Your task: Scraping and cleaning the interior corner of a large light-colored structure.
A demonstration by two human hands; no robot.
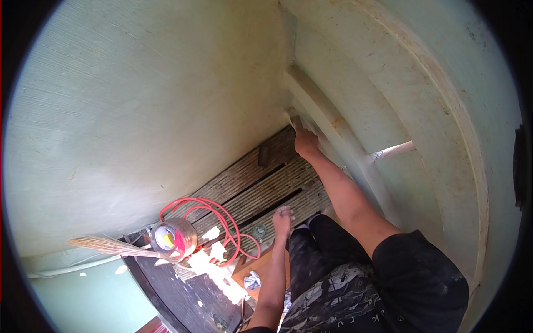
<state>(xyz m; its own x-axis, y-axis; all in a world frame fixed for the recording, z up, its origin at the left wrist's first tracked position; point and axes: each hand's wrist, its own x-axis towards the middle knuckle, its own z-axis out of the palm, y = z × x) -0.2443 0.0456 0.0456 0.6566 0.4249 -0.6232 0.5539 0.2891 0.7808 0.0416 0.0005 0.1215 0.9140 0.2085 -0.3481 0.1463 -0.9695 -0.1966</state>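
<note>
tool [292, 115] is low in the corner where the left wall [139, 111] meets the right wall [366, 105], just above the slats [239, 191]. our right hand [306, 142] is clamped on it, arm stretched out; it is too small and covered for us to tell its kind. our left hand [282, 220] hangs over the slats, fingers curled in, and we cannot tell whether it holds anything. near the left wall we see a dark block [264, 155] on the slats. further left, a red hose [191, 199] loops beside a clear tub [190, 230], with a broom [111, 245] next to it, and a cloth [252, 281] lies crumpled near our left forearm
</note>
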